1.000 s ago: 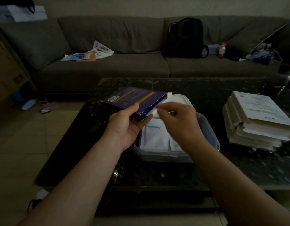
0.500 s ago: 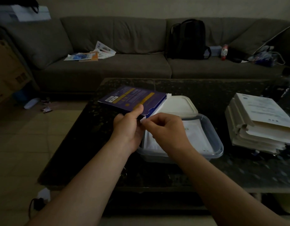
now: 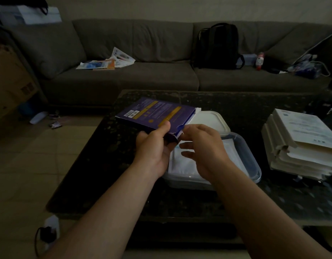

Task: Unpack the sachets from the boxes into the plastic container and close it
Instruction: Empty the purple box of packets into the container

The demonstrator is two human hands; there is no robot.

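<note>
My left hand (image 3: 154,146) grips the near corner of a flat purple box (image 3: 156,113), thumb on top, and holds it tilted over the table's left part. White sachets (image 3: 196,111) stick out of the box's open right end. My right hand (image 3: 200,144) is at that opening; thumb and forefinger pinch a white sachet edge (image 3: 182,132), the other fingers loosely spread. Below both hands stands the clear plastic container (image 3: 254,163) with white sachets (image 3: 182,163) lying in it. Its white lid (image 3: 211,119) lies just behind it.
A stack of white boxes (image 3: 301,144) sits at the right of the dark stone table (image 3: 109,150). Behind the table runs a grey sofa (image 3: 135,79) with a black backpack (image 3: 217,45), papers (image 3: 107,61) and a bottle (image 3: 259,60). A cardboard box (image 3: 8,83) stands far left.
My right hand left a sachet in the container and came back to the box's open end. The left hand kept its hold on the box, which tilted slightly.
</note>
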